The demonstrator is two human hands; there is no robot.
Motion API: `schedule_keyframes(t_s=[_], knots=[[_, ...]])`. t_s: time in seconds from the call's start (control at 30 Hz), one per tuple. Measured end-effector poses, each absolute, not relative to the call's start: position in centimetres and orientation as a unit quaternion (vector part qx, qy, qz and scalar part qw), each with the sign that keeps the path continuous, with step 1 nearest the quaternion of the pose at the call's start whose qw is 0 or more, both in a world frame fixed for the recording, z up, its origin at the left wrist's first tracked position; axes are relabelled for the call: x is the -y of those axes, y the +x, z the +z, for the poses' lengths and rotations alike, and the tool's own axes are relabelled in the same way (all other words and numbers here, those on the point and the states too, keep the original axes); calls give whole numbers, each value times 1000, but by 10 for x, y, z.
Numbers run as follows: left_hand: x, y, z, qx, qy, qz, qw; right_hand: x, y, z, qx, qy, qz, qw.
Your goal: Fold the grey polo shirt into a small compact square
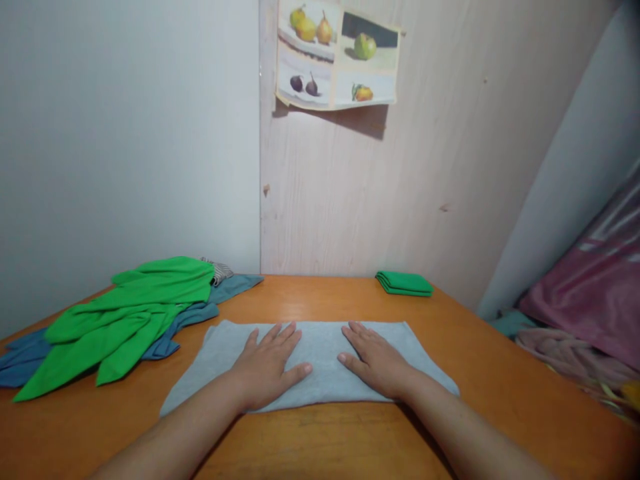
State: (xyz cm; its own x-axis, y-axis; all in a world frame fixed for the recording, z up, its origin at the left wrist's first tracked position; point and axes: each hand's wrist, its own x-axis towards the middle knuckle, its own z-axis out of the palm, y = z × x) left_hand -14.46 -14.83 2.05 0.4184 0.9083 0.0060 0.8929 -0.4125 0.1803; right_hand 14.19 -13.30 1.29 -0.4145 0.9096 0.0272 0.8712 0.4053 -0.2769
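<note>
A light grey-blue cloth [323, 373] lies spread in a wide, roughly rectangular shape on the orange-brown table in front of me. My left hand [267, 367] rests flat on its left half, fingers stretched toward the far edge and thumb pointing inward. On the right half, my right hand [377, 360] lies palm down with fingers extended up and to the left. Neither hand grips anything; both touch the cloth's top surface. Bare cloth shows between the two thumbs.
A loose heap with a bright green cloth [145, 307] over blue cloth [167, 343] lies at the table's left. A folded green cloth [404, 283] sits at the back right of the wooden table [320, 443]. Fruit pictures [340, 57] hang on the wall; pink fabric [590, 293] lies beyond the right edge.
</note>
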Motion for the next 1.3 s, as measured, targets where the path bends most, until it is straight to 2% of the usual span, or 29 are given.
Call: schedule_keyframes(t_s=[0.27,0.47,0.7,1.3], knots=[[148,-143,23,-540,837,43,72,126,172,15,792,-597,106,77],[147,-143,22,-538,839,36,75,114,202,8,767,-623,87,123],[147,-144,22,-538,839,37,76,105,214,0,765,-635,73,79],[146,-145,20,-533,842,44,69,103,217,-5,747,-656,59,90]])
